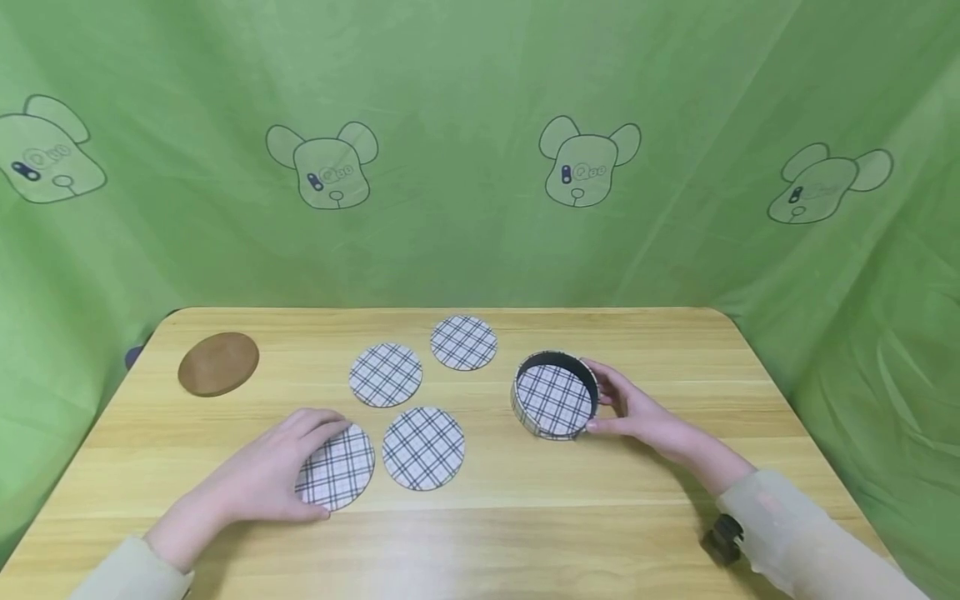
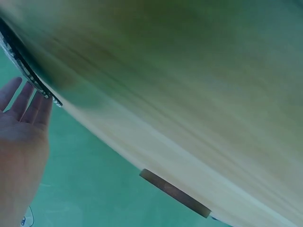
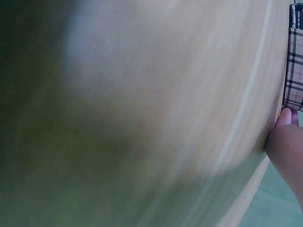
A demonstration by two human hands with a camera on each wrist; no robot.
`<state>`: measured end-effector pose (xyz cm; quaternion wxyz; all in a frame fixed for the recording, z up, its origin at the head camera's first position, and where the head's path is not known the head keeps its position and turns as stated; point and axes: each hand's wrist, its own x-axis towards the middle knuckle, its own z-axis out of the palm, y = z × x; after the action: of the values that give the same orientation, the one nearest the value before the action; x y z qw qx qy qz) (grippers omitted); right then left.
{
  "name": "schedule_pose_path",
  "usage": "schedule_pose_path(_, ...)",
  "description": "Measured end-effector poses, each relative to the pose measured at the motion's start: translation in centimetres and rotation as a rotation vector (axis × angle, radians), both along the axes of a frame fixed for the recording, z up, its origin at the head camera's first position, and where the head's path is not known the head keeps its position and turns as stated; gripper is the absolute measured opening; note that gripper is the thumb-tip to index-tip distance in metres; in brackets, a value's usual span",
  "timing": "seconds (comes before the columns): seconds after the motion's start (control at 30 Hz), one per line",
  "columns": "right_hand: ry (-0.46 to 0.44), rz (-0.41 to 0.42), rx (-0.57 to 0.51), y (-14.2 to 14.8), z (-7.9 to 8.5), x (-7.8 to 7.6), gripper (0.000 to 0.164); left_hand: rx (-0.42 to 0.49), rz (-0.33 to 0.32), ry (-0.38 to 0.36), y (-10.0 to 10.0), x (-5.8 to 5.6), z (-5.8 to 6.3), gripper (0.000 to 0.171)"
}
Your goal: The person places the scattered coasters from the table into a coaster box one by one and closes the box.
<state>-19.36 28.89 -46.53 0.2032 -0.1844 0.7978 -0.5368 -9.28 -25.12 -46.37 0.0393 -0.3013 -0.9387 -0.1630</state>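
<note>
My left hand (image 1: 273,468) spans a round plaid coaster (image 1: 341,468), fingers along its far left edge and thumb at its near edge. In the left wrist view, the fingertips meet the dark edge of that coaster (image 2: 28,68). On the right, my right hand (image 1: 641,417) holds a round plaid coaster holder (image 1: 527,419) from its right side, thumb in front and fingers behind. The holder has a dark inner wall, and a plaid disc (image 1: 555,400) shows inside. The right wrist view catches only the thumb beside the holder's plaid wall (image 3: 294,66).
Three more plaid coasters lie flat between the hands: a near one (image 1: 423,448), a middle one (image 1: 386,375) and a far one (image 1: 463,342). A brown round disc (image 1: 219,364) lies at the table's far left. Green curtain (image 1: 465,208) hangs around the wooden table (image 1: 480,542).
</note>
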Motion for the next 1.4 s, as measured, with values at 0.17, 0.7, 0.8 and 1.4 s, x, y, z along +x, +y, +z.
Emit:
schedule_pose_path(0.17,0.011,-0.001,0.019,0.1,0.0,0.1,0.103,0.000,-0.005,0.010,0.2,-0.2,0.1,0.106)
schedule_pose_path(0.7,0.004,0.007,-0.009,0.2,-0.2,0.0,0.103,0.001,-0.004,0.005,1.3,-1.5,0.6,0.111)
schedule_pose_path(0.8,0.003,0.009,-0.011,0.2,-0.2,0.0,0.103,0.005,-0.021,0.028,1.7,-1.8,0.6,0.110)
schedule_pose_path(1.4,0.018,-0.002,0.009,0.2,-0.3,-0.2,0.103,-0.008,-0.022,-0.005,3.8,-3.3,1.2,0.111)
